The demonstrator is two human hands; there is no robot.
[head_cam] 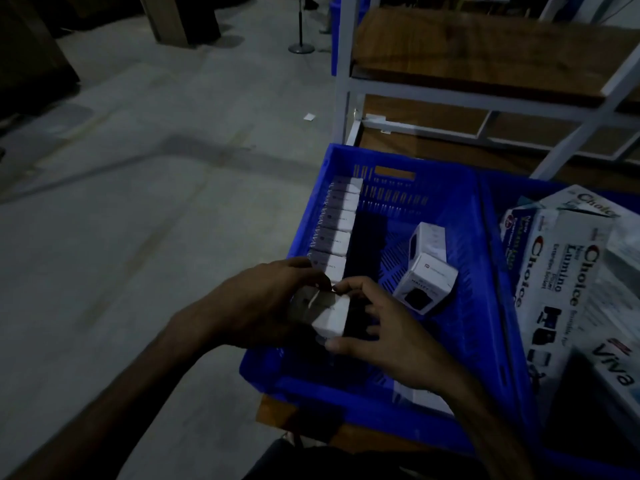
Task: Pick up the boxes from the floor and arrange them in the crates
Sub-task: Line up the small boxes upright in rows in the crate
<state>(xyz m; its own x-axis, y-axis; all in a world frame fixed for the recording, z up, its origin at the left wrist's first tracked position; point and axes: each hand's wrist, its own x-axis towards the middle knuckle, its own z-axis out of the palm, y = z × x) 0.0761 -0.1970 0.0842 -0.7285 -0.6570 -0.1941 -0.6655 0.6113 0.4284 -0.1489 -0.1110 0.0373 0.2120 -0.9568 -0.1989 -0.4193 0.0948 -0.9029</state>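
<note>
Head view shows your left hand (263, 299) and right hand (384, 327), fingers grasping a small white box (329, 315) over the blue crate (460, 216). Set it down crooked and it could topple the row of boxes (337, 226).

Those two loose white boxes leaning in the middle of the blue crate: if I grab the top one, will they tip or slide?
Probably. The loose boxes lean on each other, not flat, so lifting one likely topples the other. They look like small rigid cartons, likely light. The crate floor is slotted plastic, so some sliding is possible.

Grey concrete floor (138, 237) dimly lit. White metal rack (346, 81) with wooden shelves (485, 50) noted right. Stanchion base (301, 48) and paper scrap (309, 116) seen beyond.
</note>
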